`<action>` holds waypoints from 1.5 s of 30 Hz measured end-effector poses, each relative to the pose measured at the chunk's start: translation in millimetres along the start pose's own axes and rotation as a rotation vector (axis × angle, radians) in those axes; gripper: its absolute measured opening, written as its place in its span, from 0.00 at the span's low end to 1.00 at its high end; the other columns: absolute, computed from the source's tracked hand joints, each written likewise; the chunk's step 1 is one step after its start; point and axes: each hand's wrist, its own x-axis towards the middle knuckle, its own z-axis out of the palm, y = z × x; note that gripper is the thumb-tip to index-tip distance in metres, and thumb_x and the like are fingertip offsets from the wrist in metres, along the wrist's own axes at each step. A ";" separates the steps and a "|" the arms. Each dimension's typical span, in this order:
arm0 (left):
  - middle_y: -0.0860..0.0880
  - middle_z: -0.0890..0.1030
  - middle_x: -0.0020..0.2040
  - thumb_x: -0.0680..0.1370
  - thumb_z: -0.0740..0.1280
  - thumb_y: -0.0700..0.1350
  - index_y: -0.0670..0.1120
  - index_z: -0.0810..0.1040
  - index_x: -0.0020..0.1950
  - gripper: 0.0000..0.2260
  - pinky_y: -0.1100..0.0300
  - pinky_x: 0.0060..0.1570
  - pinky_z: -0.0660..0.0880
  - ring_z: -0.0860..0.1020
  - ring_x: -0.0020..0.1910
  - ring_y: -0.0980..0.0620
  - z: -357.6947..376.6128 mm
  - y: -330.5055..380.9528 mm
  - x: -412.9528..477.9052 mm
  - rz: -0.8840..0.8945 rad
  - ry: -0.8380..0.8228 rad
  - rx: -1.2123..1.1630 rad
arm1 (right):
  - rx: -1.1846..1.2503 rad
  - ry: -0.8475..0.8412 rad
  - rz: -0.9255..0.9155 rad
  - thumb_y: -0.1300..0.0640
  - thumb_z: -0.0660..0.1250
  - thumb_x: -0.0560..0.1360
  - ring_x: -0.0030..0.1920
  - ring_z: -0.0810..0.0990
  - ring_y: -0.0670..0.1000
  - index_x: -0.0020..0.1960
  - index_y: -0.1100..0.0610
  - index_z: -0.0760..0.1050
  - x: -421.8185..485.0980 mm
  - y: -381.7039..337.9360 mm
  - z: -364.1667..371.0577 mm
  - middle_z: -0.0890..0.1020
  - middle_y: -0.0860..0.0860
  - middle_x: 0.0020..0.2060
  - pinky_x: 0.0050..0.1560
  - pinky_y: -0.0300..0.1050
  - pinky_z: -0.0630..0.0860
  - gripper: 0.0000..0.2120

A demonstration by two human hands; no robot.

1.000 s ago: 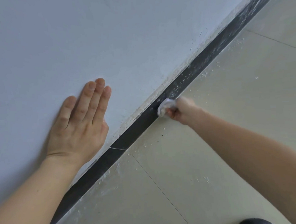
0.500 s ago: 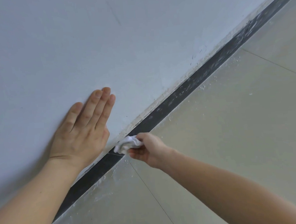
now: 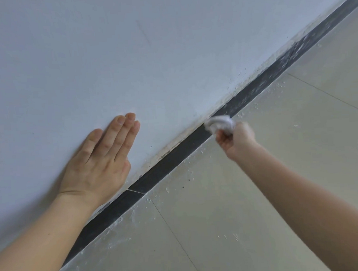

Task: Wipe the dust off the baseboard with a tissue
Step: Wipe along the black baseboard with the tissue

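Observation:
A dark baseboard (image 3: 175, 156) runs diagonally from lower left to upper right between the wall and the floor. Its far stretch toward the upper right looks dusty and streaked with white. My right hand (image 3: 236, 140) grips a crumpled white tissue (image 3: 220, 122) and holds it against the baseboard near the middle of the view. My left hand (image 3: 100, 165) lies flat on the white wall (image 3: 127, 65) above the baseboard, fingers straight and together.
Pale glossy floor tiles (image 3: 261, 193) fill the lower right, with thin grout lines and white crumbs of dust along the baseboard's foot. The wall's lower edge shows chipped, yellowish paint above the baseboard.
My right hand with the tissue first slid down-left along the baseboard, close to my left hand, then moved back up-right. My left hand stayed on the wall.

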 end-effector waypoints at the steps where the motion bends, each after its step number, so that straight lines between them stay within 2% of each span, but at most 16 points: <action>1: 0.45 0.53 0.79 0.76 0.58 0.47 0.42 0.57 0.78 0.31 0.53 0.75 0.45 0.50 0.77 0.49 -0.2 0.0 -0.3 0.001 -0.003 0.005 | -0.091 -0.041 0.057 0.69 0.50 0.73 0.23 0.73 0.47 0.39 0.64 0.77 -9.1 17.5 4.4 0.80 0.56 0.30 0.24 0.35 0.73 0.17; 4: 0.46 0.51 0.79 0.76 0.58 0.47 0.42 0.56 0.79 0.32 0.54 0.75 0.44 0.46 0.78 0.50 -2.7 -1.1 1.3 -0.010 -0.020 -0.007 | -0.291 -0.141 0.294 0.65 0.52 0.76 0.24 0.74 0.50 0.42 0.63 0.76 -33.2 79.8 24.2 0.78 0.56 0.25 0.24 0.38 0.75 0.13; 6: 0.46 0.49 0.79 0.76 0.58 0.46 0.42 0.56 0.79 0.32 0.54 0.75 0.42 0.45 0.78 0.50 -6.4 -0.6 2.5 -0.018 -0.045 -0.018 | -0.404 -0.233 0.422 0.62 0.55 0.78 0.26 0.76 0.53 0.45 0.62 0.74 -49.0 116.8 38.7 0.78 0.57 0.29 0.27 0.41 0.77 0.10; 9: 0.47 0.48 0.80 0.76 0.57 0.45 0.43 0.54 0.79 0.32 0.55 0.75 0.42 0.44 0.78 0.51 -12.6 0.8 1.6 -0.024 -0.083 -0.042 | -0.501 -0.419 0.538 0.66 0.58 0.77 0.34 0.78 0.53 0.43 0.61 0.72 -71.4 165.2 56.6 0.78 0.58 0.38 0.43 0.45 0.80 0.06; 11: 0.47 0.48 0.80 0.76 0.57 0.45 0.43 0.53 0.80 0.32 0.55 0.75 0.41 0.43 0.78 0.51 -15.7 0.3 0.8 -0.025 -0.096 -0.056 | -0.437 -0.431 0.557 0.65 0.59 0.77 0.39 0.79 0.52 0.48 0.60 0.71 -73.0 187.3 65.6 0.77 0.58 0.47 0.44 0.43 0.81 0.03; 15: 0.48 0.45 0.80 0.76 0.56 0.45 0.44 0.50 0.80 0.33 0.55 0.74 0.41 0.42 0.78 0.51 -25.1 -1.3 2.6 -0.019 -0.174 -0.081 | -0.196 -0.322 0.518 0.68 0.57 0.78 0.37 0.79 0.52 0.52 0.63 0.69 -62.0 174.9 71.5 0.76 0.57 0.42 0.31 0.40 0.80 0.05; 18: 0.47 0.44 0.79 0.76 0.54 0.45 0.43 0.49 0.80 0.33 0.54 0.74 0.41 0.42 0.78 0.50 -36.9 -0.6 5.4 -0.049 -0.233 -0.137 | -0.096 -0.255 0.464 0.74 0.52 0.74 0.30 0.80 0.55 0.41 0.69 0.73 -60.0 124.1 64.1 0.79 0.60 0.30 0.30 0.40 0.80 0.11; 21: 0.46 0.48 0.80 0.76 0.52 0.45 0.43 0.50 0.80 0.31 0.53 0.75 0.42 0.43 0.78 0.50 -48.7 -2.5 10.9 -0.056 -0.269 -0.228 | 0.108 -0.169 0.401 0.75 0.49 0.73 0.27 0.79 0.55 0.40 0.69 0.73 -61.4 73.2 52.3 0.78 0.61 0.31 0.29 0.38 0.80 0.14; 24: 0.46 0.52 0.79 0.76 0.54 0.44 0.42 0.54 0.79 0.30 0.54 0.76 0.45 0.50 0.78 0.49 -50.9 -14.1 11.8 -0.027 -0.257 -0.322 | 0.259 -0.102 0.293 0.69 0.51 0.75 0.24 0.78 0.50 0.39 0.65 0.75 -59.4 49.3 38.5 0.78 0.56 0.29 0.27 0.37 0.77 0.15; 28: 0.46 0.51 0.79 0.77 0.50 0.42 0.41 0.53 0.79 0.29 0.55 0.76 0.43 0.52 0.78 0.49 -37.3 -31.8 5.9 0.118 -0.207 -0.268 | -0.124 -0.044 0.307 0.64 0.51 0.76 0.21 0.73 0.48 0.41 0.60 0.76 -62.2 85.9 27.9 0.75 0.53 0.26 0.23 0.36 0.71 0.15; 30: 0.46 0.52 0.79 0.77 0.47 0.40 0.41 0.54 0.79 0.28 0.54 0.76 0.42 0.51 0.78 0.49 -32.5 -32.8 1.4 0.148 -0.200 -0.252 | -0.357 -0.121 0.409 0.65 0.53 0.76 0.23 0.73 0.49 0.40 0.61 0.74 -69.6 123.0 36.1 0.75 0.55 0.26 0.23 0.38 0.73 0.12; 33: 0.46 0.51 0.79 0.77 0.45 0.39 0.41 0.53 0.79 0.28 0.54 0.76 0.41 0.50 0.78 0.49 -31.3 -29.7 1.6 0.159 -0.189 -0.220 | -0.484 -0.247 0.474 0.65 0.57 0.77 0.30 0.76 0.51 0.45 0.63 0.74 -79.4 150.9 66.0 0.77 0.58 0.32 0.30 0.40 0.77 0.07; 38: 0.46 0.53 0.79 0.75 0.46 0.41 0.40 0.53 0.79 0.30 0.54 0.75 0.43 0.51 0.77 0.49 -32.2 -33.0 -0.5 0.131 -0.153 -0.308 | -0.408 -0.259 0.360 0.70 0.53 0.74 0.20 0.74 0.48 0.40 0.64 0.73 -79.8 111.4 81.9 0.76 0.56 0.29 0.21 0.35 0.72 0.11; 42: 0.44 0.57 0.78 0.76 0.47 0.41 0.39 0.57 0.77 0.28 0.52 0.75 0.50 0.55 0.77 0.47 -31.0 -37.9 -0.5 0.166 -0.117 -0.430 | -0.109 -0.089 0.181 0.64 0.52 0.74 0.24 0.72 0.47 0.37 0.59 0.74 -65.3 71.2 55.7 0.73 0.53 0.28 0.24 0.35 0.70 0.13; 44: 0.44 0.57 0.78 0.78 0.41 0.39 0.40 0.58 0.77 0.27 0.52 0.74 0.52 0.57 0.77 0.46 -29.2 -38.5 -2.8 0.207 -0.134 -0.401 | -0.042 -0.020 0.129 0.61 0.51 0.75 0.23 0.68 0.48 0.38 0.57 0.74 -56.3 71.9 47.8 0.71 0.52 0.27 0.24 0.35 0.66 0.15; 45: 0.44 0.57 0.78 0.78 0.37 0.38 0.40 0.58 0.78 0.28 0.51 0.74 0.52 0.57 0.77 0.46 -27.8 -38.7 -4.1 0.229 -0.143 -0.367 | -0.111 -0.023 0.134 0.60 0.50 0.76 0.22 0.66 0.48 0.40 0.57 0.75 -56.3 80.8 46.8 0.70 0.52 0.27 0.23 0.34 0.65 0.15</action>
